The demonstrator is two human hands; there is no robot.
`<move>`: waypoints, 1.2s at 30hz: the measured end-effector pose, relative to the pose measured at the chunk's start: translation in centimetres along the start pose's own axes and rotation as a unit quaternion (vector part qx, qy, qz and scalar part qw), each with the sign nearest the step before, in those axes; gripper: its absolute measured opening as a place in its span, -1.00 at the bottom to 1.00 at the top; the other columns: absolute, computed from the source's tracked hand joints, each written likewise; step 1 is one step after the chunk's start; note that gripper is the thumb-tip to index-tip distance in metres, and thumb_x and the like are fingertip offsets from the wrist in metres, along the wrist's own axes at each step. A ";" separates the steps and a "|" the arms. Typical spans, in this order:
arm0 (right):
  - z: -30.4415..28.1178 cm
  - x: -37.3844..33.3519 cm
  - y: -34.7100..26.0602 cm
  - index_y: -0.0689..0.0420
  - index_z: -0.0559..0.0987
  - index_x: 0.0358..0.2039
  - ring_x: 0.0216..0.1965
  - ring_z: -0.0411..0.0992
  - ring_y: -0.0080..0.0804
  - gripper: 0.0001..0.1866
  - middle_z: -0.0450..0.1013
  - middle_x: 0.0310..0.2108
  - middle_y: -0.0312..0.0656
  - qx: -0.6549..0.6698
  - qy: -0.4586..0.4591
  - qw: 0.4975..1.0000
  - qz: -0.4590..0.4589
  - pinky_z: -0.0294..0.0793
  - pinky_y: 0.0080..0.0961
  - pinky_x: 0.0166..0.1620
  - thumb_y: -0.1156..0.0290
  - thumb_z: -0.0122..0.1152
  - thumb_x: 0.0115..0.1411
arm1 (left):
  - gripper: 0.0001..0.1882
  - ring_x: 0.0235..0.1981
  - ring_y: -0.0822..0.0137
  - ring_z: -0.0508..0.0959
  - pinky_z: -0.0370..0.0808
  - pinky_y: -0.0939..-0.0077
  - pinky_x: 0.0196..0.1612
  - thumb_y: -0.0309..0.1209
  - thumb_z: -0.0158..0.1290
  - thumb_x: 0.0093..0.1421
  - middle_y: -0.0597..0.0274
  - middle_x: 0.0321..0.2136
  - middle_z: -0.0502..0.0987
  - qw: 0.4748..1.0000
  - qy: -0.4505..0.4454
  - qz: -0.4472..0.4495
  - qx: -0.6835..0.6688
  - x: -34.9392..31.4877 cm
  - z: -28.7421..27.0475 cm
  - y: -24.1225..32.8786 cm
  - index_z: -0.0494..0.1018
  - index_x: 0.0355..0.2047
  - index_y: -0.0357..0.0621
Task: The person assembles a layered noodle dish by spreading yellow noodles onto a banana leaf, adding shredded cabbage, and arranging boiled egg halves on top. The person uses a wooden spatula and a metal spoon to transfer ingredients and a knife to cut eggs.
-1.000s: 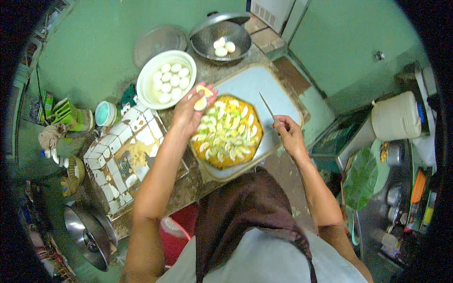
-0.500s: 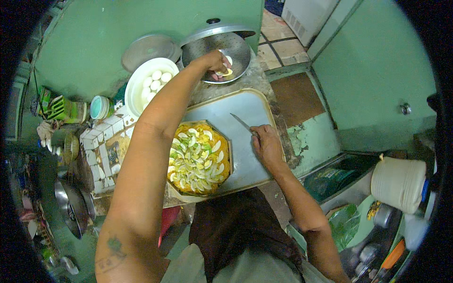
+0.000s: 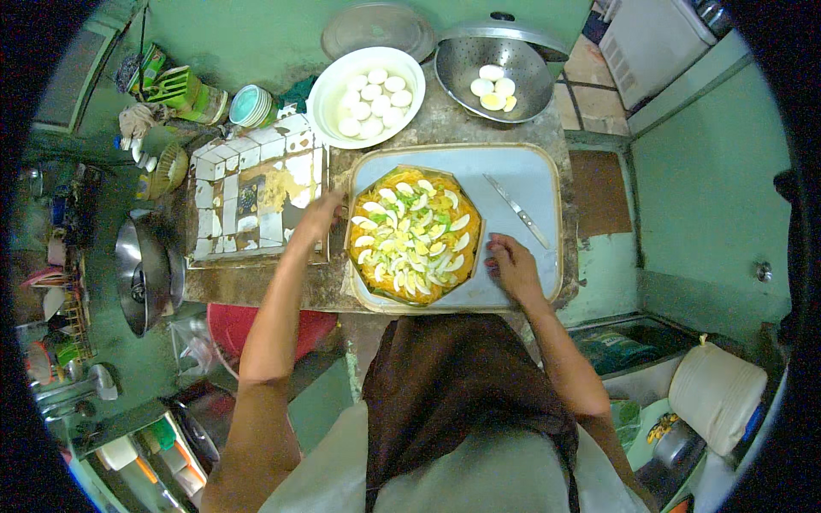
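Note:
An octagonal platter of orange noodles (image 3: 376,276), topped with sliced boiled egg and chopped greens, sits on a pale blue tray (image 3: 522,162). My left hand (image 3: 320,221) is by the platter's left side at the tray's edge, empty, its fingers stretched toward the platter and slightly blurred. To the right of the platter my right hand (image 3: 516,267) hovers low over the tray with fingers loosely bent and apart, holding nothing. A knife (image 3: 516,210) lies slantwise on the tray beyond that hand. Eggs, whole and cut (image 3: 492,101), rest in a metal colander (image 3: 534,77).
Several peeled eggs fill a white basin (image 3: 318,94) behind the tray. A domed lid (image 3: 505,32) leans over the colander, and a round lid (image 3: 379,30) stands by the wall. Left is a tiled sink (image 3: 248,158); stacked tubs (image 3: 252,104) stand behind it.
My left hand has left the colander and come back to the platter's left side. The right hand has let go of the knife, now on the tray. The whole view has shifted.

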State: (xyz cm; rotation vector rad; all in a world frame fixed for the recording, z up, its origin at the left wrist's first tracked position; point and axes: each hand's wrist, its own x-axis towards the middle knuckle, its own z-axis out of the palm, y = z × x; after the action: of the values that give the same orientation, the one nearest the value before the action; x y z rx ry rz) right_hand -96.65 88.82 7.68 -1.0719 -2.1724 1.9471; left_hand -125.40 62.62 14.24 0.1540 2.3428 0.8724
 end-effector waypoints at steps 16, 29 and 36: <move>5.7 1.5 0.7 0.29 0.51 -0.11 -0.07 0.44 -0.19 -0.45 0.51 -0.12 0.04 0.005 0.057 0.998 -0.007 0.39 -0.29 0.09 -0.03 -0.07 0.34 | -0.43 -0.08 0.34 0.56 0.54 0.24 -0.07 0.11 -0.16 0.30 0.22 -0.08 0.56 0.888 -0.125 -0.020 -0.443 2.8 6.3 -11.1 0.40 0.05 -0.06; -0.7 -1.8 -3.3 0.22 0.47 -0.08 -0.57 0.38 -0.59 -0.53 0.47 -0.44 -0.30 0.255 -0.013 0.962 -0.096 0.37 -0.58 -0.60 0.03 0.04 0.32 | -0.47 0.11 0.14 0.46 0.38 0.09 0.19 -0.06 -0.23 0.33 0.05 0.03 0.50 0.718 -0.224 0.126 -0.647 -3.8 10.4 -5.8 0.38 0.10 -0.20; 1.3 -0.7 -2.0 0.25 0.45 -0.03 -0.44 0.45 -0.52 -0.53 0.50 -0.35 -0.21 0.191 0.011 0.971 -0.141 0.46 -0.55 -0.43 0.07 0.05 0.33 | -0.47 0.11 0.13 0.46 0.38 0.08 0.19 -0.07 -0.23 0.34 0.05 0.03 0.49 0.646 -0.276 0.140 -0.697 -2.0 17.6 -6.3 0.37 0.10 -0.19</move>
State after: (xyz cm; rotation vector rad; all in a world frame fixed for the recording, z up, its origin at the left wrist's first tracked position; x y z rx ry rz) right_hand -97.67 87.37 9.43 -0.6780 -1.7188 2.0808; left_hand -112.69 66.85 1.07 0.0871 0.6174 2.1369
